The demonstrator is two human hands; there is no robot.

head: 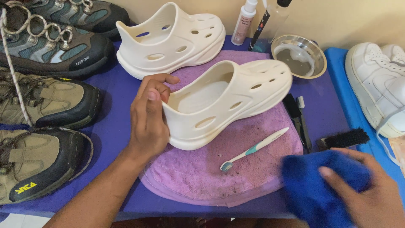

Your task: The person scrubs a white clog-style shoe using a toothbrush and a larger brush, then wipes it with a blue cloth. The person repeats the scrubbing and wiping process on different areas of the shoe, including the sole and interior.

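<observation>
My left hand (147, 116) grips the heel of a cream foam clog (230, 99) that rests on a purple towel (202, 173). A second cream clog (173, 38) stands behind it, near the wall. My right hand (363, 194) sits at the lower right, closed on a bunched blue cloth (314, 185). A white and teal toothbrush (253, 150) lies on the towel between the held clog and the cloth.
Several hiking shoes (42, 105) line the left side of the blue-purple table. A metal bowl (299, 55) and bottles (244, 21) stand at the back. A black brush (344, 138), a thin brush (301, 122) and white sneakers (377, 84) lie to the right.
</observation>
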